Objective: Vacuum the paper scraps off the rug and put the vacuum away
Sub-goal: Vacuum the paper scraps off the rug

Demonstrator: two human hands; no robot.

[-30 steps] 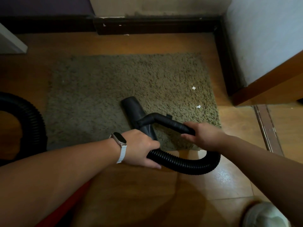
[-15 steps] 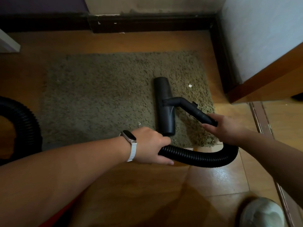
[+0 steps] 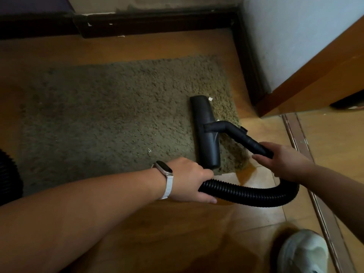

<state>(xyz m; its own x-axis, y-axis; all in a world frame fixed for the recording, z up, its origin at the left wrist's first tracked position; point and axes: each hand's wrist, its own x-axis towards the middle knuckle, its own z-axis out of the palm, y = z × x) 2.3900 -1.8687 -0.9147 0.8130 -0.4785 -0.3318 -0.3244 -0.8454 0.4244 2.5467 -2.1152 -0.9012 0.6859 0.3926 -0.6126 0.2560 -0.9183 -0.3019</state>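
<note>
A shaggy olive rug point(image 3: 110, 115) lies on the wooden floor. The black vacuum nozzle head point(image 3: 205, 133) rests flat on the rug's right side, long axis pointing away from me. My right hand point(image 3: 281, 161) grips the black handle tube point(image 3: 246, 137) behind the head. My left hand point(image 3: 189, 179), with a white watch on the wrist, holds the ribbed black hose point(image 3: 250, 194) that loops between both hands. One white paper scrap point(image 3: 210, 98) touches the head's far right corner, another scrap point(image 3: 218, 120) peeks beside the neck, and a small scrap point(image 3: 149, 150) lies left of the head.
More black hose point(image 3: 8, 174) curves at the left edge. A dark skirting board point(image 3: 153, 22) runs along the far wall. A white wall corner with wooden trim point(image 3: 307, 79) stands at the right, a floor threshold strip point(image 3: 303, 154) below it. My white shoe point(image 3: 303, 253) is bottom right.
The nozzle head has swept rightward across the rug to its right edge, over the spots where the scraps lay. Both hands moved right with the hose.
</note>
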